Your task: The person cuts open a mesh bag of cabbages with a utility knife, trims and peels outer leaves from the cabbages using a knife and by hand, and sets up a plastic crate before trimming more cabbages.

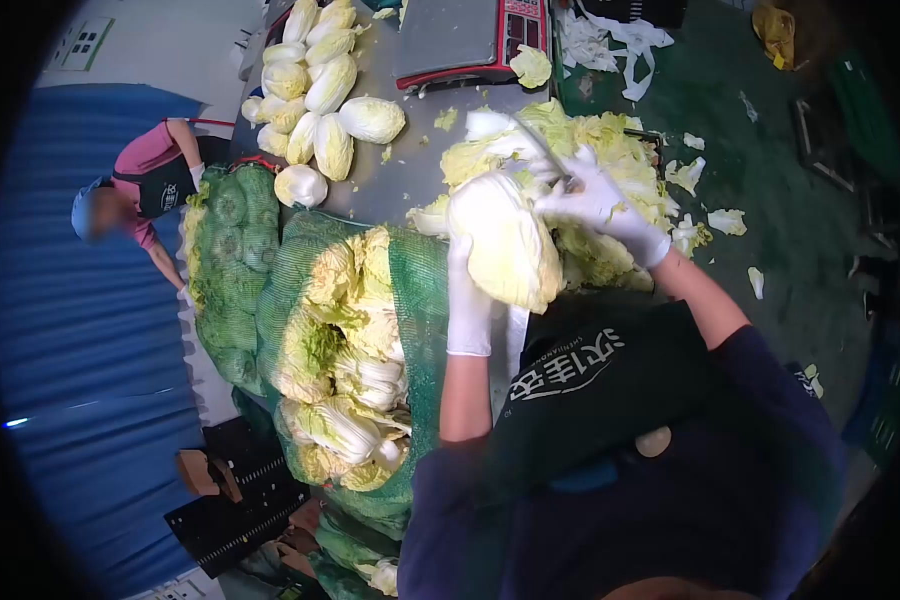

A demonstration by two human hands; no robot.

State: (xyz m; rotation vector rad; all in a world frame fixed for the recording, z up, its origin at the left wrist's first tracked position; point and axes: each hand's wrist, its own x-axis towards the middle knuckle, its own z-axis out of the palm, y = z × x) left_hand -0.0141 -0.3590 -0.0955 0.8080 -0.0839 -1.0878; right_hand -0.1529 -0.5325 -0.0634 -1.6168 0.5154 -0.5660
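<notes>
A pale napa cabbage [510, 245] rests in my white-gloved left hand [465, 295], which cups it from the left side and below. My right hand [602, 205], gloved too, is closed around the handle of a knife [540, 148]. The blade points up and left, above the cabbage's top end. Behind both hands lies a heap of trimmed cabbage leaves [610, 145] at the table's edge. My left fingers are partly hidden by the cabbage.
Several trimmed cabbages [332, 85] lie on the metal table [425, 165] beside a red-rimmed scale [445, 45]. An open green mesh sack [425, 330] of untrimmed cabbages stands at my left. A co-worker [150, 185] touches another sack [240, 235]. Leaf scraps [727, 221] litter the floor.
</notes>
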